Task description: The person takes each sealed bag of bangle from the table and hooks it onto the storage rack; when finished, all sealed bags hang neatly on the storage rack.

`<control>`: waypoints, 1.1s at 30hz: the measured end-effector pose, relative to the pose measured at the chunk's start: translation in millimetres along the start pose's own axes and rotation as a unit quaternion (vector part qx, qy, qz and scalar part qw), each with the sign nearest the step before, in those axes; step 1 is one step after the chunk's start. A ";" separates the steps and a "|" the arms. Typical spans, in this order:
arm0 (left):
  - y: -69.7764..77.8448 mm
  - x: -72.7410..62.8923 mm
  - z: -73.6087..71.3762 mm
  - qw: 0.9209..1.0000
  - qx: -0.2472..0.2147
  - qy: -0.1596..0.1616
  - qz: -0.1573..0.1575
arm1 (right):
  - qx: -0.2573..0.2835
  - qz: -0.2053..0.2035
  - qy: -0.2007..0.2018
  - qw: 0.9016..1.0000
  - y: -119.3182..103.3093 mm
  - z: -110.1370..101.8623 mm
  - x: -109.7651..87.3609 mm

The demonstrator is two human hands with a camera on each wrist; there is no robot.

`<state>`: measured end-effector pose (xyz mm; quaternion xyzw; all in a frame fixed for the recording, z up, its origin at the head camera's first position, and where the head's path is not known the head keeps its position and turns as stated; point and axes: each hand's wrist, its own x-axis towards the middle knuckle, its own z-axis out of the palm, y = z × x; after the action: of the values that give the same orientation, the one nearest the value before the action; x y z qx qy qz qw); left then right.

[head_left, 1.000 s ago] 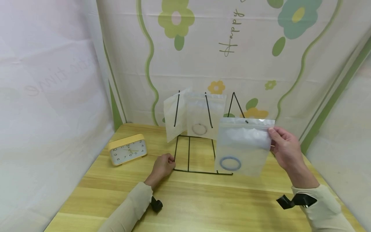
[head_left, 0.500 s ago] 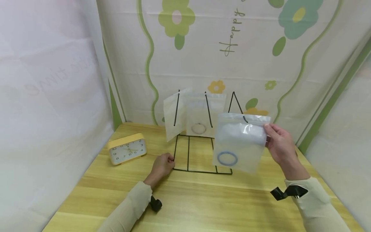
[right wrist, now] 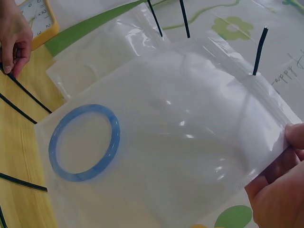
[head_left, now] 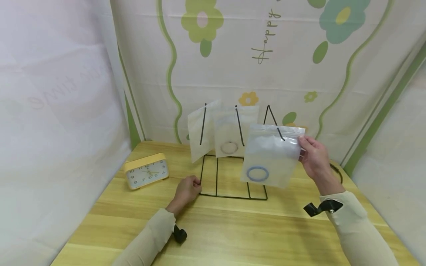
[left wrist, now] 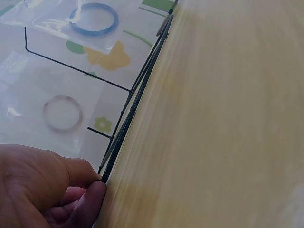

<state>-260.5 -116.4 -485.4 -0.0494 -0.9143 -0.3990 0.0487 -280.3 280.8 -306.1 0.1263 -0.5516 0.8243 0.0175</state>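
My right hand (head_left: 314, 157) pinches the upper right edge of a clear zip bag (head_left: 274, 155). A blue bangle (right wrist: 84, 142) lies inside, near the bag's bottom corner. The rack's right prong (right wrist: 260, 51) passes through the top of this bag and sticks out in front. My left hand (head_left: 187, 190) grips the front left corner of the black wire rack (head_left: 233, 197), thumb and finger around the wire, as the left wrist view shows. On the middle prong hangs a second zip bag (head_left: 229, 129) with a pale bangle (left wrist: 62, 114). A third bag (head_left: 198, 133) hangs at the left, turned sideways.
A yellow alarm clock (head_left: 146, 171) stands on the wooden table (head_left: 233, 236) left of the rack. Behind the rack rises a printed cloth backdrop (head_left: 226, 70). A dark curved object (head_left: 337, 171) lies partly hidden behind my right wrist.
My right hand has moved left and away from me, carrying the bag farther back along the prong; more of the prong's tip now shows in front. My left hand stays on the rack.
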 end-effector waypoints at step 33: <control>2.7 -1.5 -0.3 1.000 -0.001 0.006 0.005 | -0.112 0.009 0.124 0.986 3.5 -1.2 61.5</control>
<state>-258.7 -114.8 -483.5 -0.0511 -0.9134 -0.4000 0.0562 -340.6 273.8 -295.7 0.0159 -0.6348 0.7670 0.0925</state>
